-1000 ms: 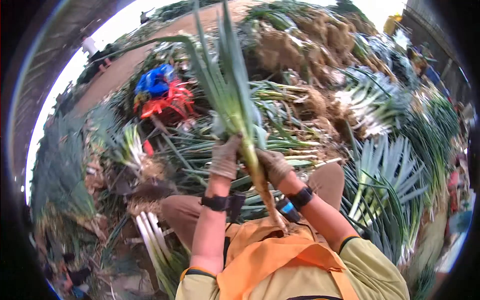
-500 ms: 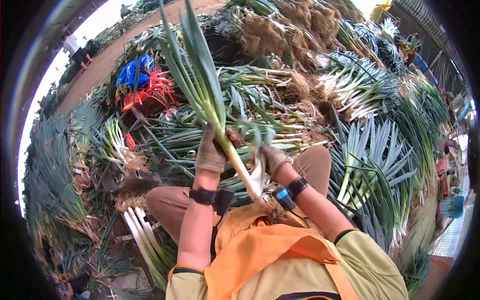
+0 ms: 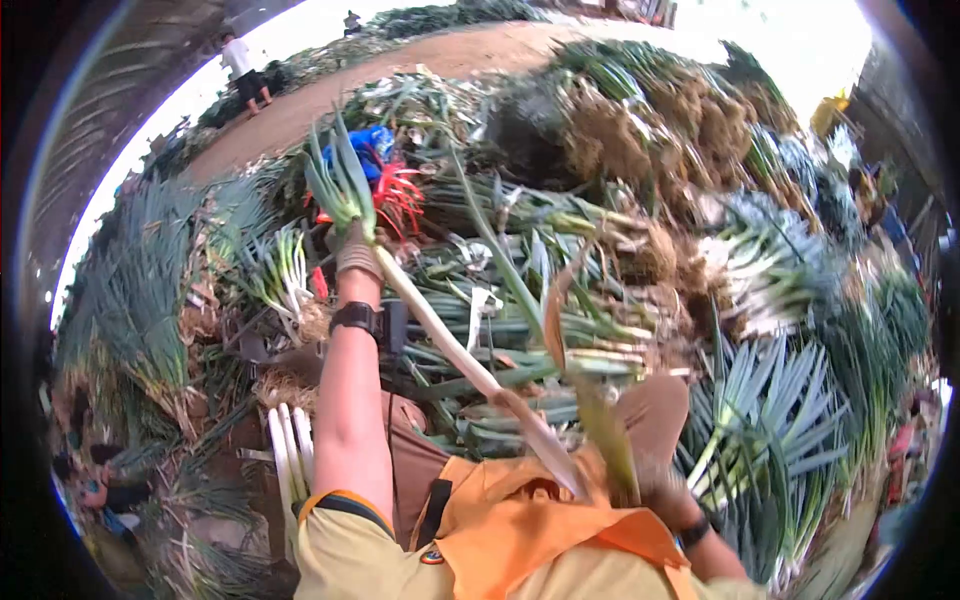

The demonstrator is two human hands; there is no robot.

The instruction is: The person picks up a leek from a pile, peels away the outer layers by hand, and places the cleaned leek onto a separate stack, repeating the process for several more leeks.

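Note:
My left hand (image 3: pixel 352 240), in a work glove, is wrapped round a leek (image 3: pixel 435 325) just below its green leaves. The leek slants down across my lap, its white shank toward the orange apron (image 3: pixel 560 535). My right hand (image 3: pixel 662 492) is low at my right side, smeared by motion. It appears closed on the end of a stripped leek leaf (image 3: pixel 605 430), which is yellow-green and blurred and rises from the hand. Its upper part seems to run on into a brownish and green blade, though the blur hides the join.
Leeks (image 3: pixel 460 300) lie piled before me. Rooty bundles (image 3: pixel 620 140) are heaped behind, with trimmed leeks (image 3: pixel 765 400) on the right. White-stemmed leeks (image 3: pixel 290 445) lie by my left leg. A blue bag (image 3: pixel 370 150) and red ties (image 3: pixel 400 200) sit ahead. A person (image 3: pixel 240 70) stands far left.
My left hand has moved forward and left with the leek. My right hand has pulled down and right, away from the shank, with a leaf. The camera view has tilted up.

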